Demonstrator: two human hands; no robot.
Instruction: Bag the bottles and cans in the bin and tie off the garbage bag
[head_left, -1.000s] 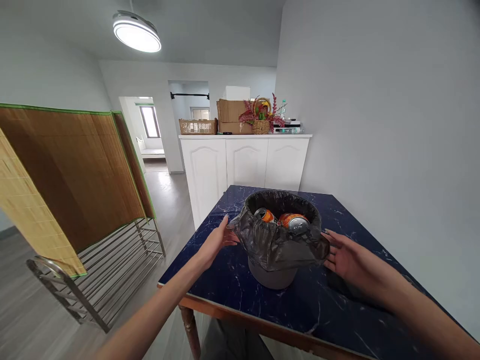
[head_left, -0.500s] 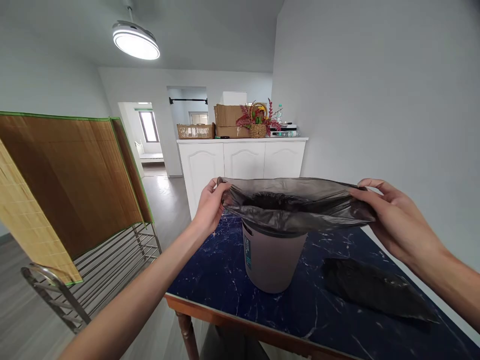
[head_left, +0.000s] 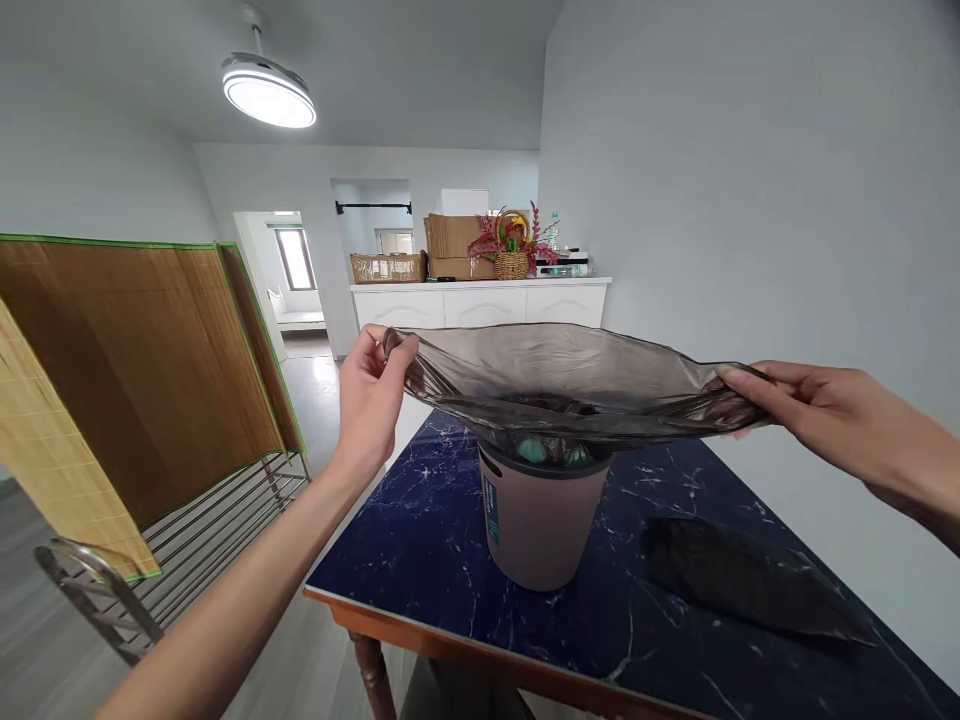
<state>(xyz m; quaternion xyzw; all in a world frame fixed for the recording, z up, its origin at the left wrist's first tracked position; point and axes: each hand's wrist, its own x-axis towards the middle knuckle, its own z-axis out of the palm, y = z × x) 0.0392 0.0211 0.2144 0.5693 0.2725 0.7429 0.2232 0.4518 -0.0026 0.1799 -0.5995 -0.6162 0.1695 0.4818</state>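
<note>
A small grey bin (head_left: 541, 525) stands on a dark blue marble-patterned table (head_left: 442, 580). A dark translucent rubbish bag (head_left: 562, 380) lines it, and its rim is pulled up and stretched wide above the bin. My left hand (head_left: 371, 395) is closed on the bag's left edge. My right hand (head_left: 795, 405) pinches the bag's right edge. Through the stretched plastic I make out dim shapes of what lies in the bin.
A folded dark bag (head_left: 739, 580) lies flat on the table to the right of the bin. A metal rack (head_left: 187, 540) draped with bamboo mats (head_left: 142, 360) stands at the left. White cabinets (head_left: 480, 303) with boxes and a flower basket (head_left: 512, 245) stand behind.
Both hands took hold of the bag's rim where it was folded over the bin and lifted it, then drew it further apart and higher. The cans are now hidden behind the plastic.
</note>
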